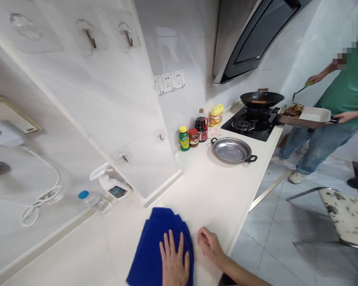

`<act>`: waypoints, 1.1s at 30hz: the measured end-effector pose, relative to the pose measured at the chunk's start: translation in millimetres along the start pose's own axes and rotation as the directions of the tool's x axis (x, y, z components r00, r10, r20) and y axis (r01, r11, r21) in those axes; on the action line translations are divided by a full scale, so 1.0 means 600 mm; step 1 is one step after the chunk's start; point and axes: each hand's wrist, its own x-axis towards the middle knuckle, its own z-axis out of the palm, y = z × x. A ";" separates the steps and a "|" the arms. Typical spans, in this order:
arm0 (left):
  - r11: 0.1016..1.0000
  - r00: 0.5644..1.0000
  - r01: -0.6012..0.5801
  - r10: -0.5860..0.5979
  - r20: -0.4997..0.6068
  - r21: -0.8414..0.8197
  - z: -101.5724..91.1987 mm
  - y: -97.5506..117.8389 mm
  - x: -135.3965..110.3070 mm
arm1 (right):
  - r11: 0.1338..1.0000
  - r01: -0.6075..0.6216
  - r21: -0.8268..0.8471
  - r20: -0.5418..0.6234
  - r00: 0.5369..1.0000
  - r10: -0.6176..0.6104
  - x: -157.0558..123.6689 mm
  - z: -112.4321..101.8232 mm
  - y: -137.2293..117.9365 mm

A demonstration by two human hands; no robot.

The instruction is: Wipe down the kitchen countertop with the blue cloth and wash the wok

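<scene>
Left hand [174, 264] spread flat on blue cloth [152, 246]

The folded cloth lies on the near counter [214, 194]. Just to its right, the right hand [209, 244] curls; whether fully closed, I cannot tell. Left, a white spray bottle [109, 183] bears a black label [117, 192]; farther, a yellow jug [217, 113] bears a red one. Lettering is too small to read.

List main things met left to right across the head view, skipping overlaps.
Clear plastic bottle with blue cap → layered dark-blue cloth → bare right hand → round black wok → chair with speckled white seat
</scene>
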 end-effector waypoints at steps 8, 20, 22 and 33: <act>0.876 0.883 -0.466 0.469 -0.011 -0.121 -0.020 0.037 0.029 | 0.835 0.404 -0.373 0.019 0.903 -0.429 0.020 -0.040 -0.051; 0.979 0.960 0.193 -0.202 -0.192 -0.063 0.040 0.079 -0.025 | 0.643 0.526 -0.557 0.429 0.845 -0.320 0.045 -0.046 -0.014; 0.980 0.963 0.192 -0.199 -0.183 -0.056 0.037 0.080 -0.014 | 0.648 0.520 -0.557 0.448 0.845 -0.293 0.050 -0.048 -0.017; 0.993 0.982 -0.110 0.115 -0.149 0.037 0.046 0.044 0.105 | 0.702 0.456 -0.547 0.395 0.880 -0.264 0.093 -0.102 -0.018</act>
